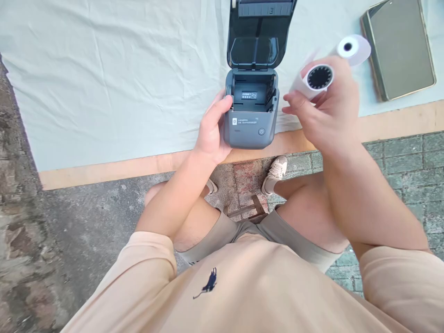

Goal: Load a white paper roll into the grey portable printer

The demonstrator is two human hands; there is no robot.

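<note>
A dark grey-blue label printer [250, 128] stands near the table's front edge, its lid [258, 44] swung up and away from me. The roll compartment inside is bare, with a small printed label on its floor. My left hand [215, 125] grips the printer's left side, thumb on the upper rim. To the right of the printer, my right hand [329, 104] holds a white paper roll [301, 85] with a dark toothed core facing me. Just beyond that hand is a second, smaller white paper roll [348, 46] with a loose tail of paper.
A pale cloth [121, 83] covers the table, with a wooden edge strip [114, 172] along the front. At the far right lies a smartphone [400, 51] in a case. Below are my legs, a small wooden frame [255, 207] and the paved ground [405, 171].
</note>
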